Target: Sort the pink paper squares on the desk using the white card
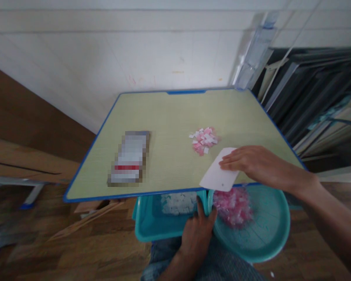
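Observation:
My right hand [241, 160] lies over a white card [220, 177] with rounded corners, fingers together on its top face and thumb hidden. The card reaches over the table's front edge. Beyond it, a small heap of pink and white pieces [204, 140] rests on the table. My left hand [197, 232] is below the edge, its thumb and fingers on either side of the touching rims of a rectangular teal basin [148, 234] and a round teal basin [276, 242]. White pieces [178, 203] lie in the rectangular one, and pink, shiny wrapped pieces [235, 207] in the round one.
The pale green table [166, 113] has a blue border. On its left lies a blurred-out flat object [130, 158]. A clear plastic bottle [256, 50] stands at the back right corner by the wall. Dark flat panels [310, 82] lean at the right, and wood pieces lie on the floor at left.

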A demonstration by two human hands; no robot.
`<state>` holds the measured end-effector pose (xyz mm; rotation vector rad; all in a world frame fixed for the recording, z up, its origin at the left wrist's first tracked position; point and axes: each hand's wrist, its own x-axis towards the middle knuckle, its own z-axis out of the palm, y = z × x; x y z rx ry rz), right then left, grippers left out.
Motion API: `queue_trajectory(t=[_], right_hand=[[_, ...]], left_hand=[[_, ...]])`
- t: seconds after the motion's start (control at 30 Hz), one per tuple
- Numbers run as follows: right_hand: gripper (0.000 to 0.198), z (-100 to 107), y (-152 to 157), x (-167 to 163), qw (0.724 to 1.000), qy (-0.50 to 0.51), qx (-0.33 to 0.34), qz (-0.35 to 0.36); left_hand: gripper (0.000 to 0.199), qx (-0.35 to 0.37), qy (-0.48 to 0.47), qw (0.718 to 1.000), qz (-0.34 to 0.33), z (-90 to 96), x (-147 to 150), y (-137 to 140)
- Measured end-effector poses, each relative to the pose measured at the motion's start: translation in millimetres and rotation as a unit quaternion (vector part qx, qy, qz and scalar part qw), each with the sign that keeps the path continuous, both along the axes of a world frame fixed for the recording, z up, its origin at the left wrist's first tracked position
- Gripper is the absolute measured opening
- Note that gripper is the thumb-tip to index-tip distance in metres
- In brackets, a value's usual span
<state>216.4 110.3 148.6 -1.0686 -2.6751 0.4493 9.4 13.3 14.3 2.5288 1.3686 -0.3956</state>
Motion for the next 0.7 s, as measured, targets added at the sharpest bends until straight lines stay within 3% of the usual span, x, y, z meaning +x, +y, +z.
queue_trajectory(t=[0.27, 0.4, 0.53, 0.6, 0.7], right_hand=[[0.033, 9.8, -13.4, 35.1, 0.999, -0.043, 0.021, -0.010], [0.033, 23.1, -8.6, 47.0, 0.991, -0.113, 0.026, -0.073], [0.030, 37.0, 16.5, 61.6, 0.962, -0.195, 0.004, -0.190], [0.033, 37.3, 35.0, 68.4, 0.955, -0.226, -0.031, -0.188], [0.028, 30.3, 62.7, 76.6, 0.970, -0.160, -0.085, -0.161]], left_hand=[[0.047, 0.010, -0.004, 1.000, -0.001, -2.0, -0.2, -0.6], [0.046, 0.014, 0.001, 1.000, -0.003, -2.4, -0.1, 0.1], [0.045, 0.017, -0.003, 1.000, -0.003, -1.1, 0.7, 1.2], [0.045, 0.015, 0.001, 1.000, -0.002, -0.3, 1.0, 1.5], [0.047, 0.013, 0.010, 1.000, 0.002, 0.2, 0.9, 1.6]])
